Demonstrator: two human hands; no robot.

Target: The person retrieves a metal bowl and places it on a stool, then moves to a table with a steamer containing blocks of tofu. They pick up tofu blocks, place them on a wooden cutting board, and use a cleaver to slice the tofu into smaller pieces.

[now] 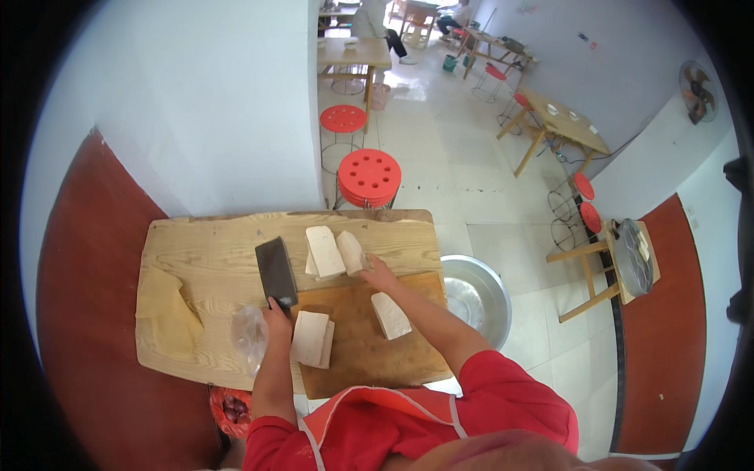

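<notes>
My left hand (277,315) is closed round the handle of a cleaver (276,271), whose broad dark blade points away over the wooden table. At the near end of a white tofu block (350,253), my right hand (380,274) has its fingers on the block, partly hiding that end. Just left of it lie stacked tofu slabs (324,251). Another stacked pair of tofu slabs (312,339) rests on the brown cutting board (353,361) near me. A separate tofu block (391,316) sits farther right on the board, below my right forearm.
A yellowish cloth (166,312) and a clear plastic bag (250,337) lie on the table's (212,243) left side. A metal basin (503,302) stands to the right. Red stools (369,174) are beyond the far edge; a red bag (229,412) hangs low left.
</notes>
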